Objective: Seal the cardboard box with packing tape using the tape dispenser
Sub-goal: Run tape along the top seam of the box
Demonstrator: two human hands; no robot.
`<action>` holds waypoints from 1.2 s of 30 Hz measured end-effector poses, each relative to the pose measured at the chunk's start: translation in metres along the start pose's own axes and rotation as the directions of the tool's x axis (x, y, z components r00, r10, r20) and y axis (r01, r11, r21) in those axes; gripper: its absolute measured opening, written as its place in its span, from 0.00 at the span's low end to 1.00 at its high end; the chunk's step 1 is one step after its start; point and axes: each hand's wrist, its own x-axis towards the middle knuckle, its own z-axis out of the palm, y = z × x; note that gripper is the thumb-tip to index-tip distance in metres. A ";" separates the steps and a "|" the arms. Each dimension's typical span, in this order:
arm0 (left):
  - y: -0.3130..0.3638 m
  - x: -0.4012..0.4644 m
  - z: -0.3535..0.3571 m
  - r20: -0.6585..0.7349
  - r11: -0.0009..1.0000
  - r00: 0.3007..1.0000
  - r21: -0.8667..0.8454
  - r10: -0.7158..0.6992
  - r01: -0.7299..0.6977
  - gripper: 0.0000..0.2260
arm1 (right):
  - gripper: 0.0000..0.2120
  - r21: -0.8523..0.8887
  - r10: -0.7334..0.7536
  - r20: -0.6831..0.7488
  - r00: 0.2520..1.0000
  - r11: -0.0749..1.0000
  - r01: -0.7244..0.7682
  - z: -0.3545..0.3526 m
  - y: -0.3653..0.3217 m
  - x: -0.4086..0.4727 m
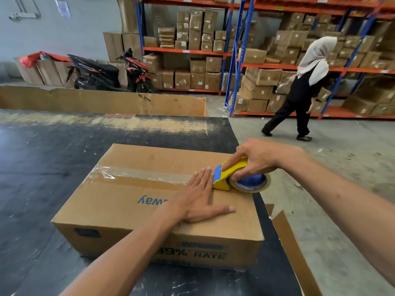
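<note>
Two bare forearms reached in from the near edge toward a cardboard box (132, 201) that lay on a dark table (42, 167). Left hand (199, 198): flat on the box top, fingers straight and spread, thumb pointing right, fingertips touching the end of a strip of clear tape (136, 175). That strip ran along the centre seam from the box's far-left edge up to this hand. Right hand (259, 160): curled round a yellow tape dispenser (227, 177), gripping it from above. Its blue blade edge sat just beside the left fingertips, and its tape roll (251, 182) overhung the right edge of the box. Below the right forearm, a loose cardboard flap (292, 248) stood beside the table's right edge. Beyond the right hand lay open concrete floor (342, 171), where a person (303, 88) in dark clothes walked. Farther off stood shelves (235, 60) stacked with boxes. Beyond the left hand, past the table's far edge, stood a low cardboard wall (102, 101) and a parked scooter (111, 73).
</note>
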 end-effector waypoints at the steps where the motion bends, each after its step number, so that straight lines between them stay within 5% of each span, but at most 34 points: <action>1: -0.001 0.001 0.001 -0.002 1.000 1.000 0.006 0.005 -0.005 0.53 | 0.19 0.008 -0.001 -0.005 1.000 1.000 0.001 0.000 0.001 -0.001; 14: -0.001 -0.001 -0.004 0.028 0.999 1.000 0.033 -0.009 0.008 0.51 | 0.19 0.169 0.048 0.026 0.999 0.984 -0.052 0.008 0.060 -0.069; 21: 0.020 0.004 -0.011 0.047 0.993 0.996 0.088 -0.077 0.073 0.55 | 0.20 0.215 0.065 -0.069 0.996 0.975 -0.048 0.038 0.081 -0.089; 26: 0.077 0.029 0.007 0.010 0.996 0.999 0.074 -0.043 0.042 0.56 | 0.20 0.213 0.054 -0.091 0.994 0.977 -0.033 0.041 0.082 -0.090; 36: 0.076 0.034 0.008 -0.016 0.991 0.999 0.131 -0.028 0.030 0.49 | 0.22 0.161 0.033 -0.124 0.992 0.987 -0.013 0.050 0.098 -0.115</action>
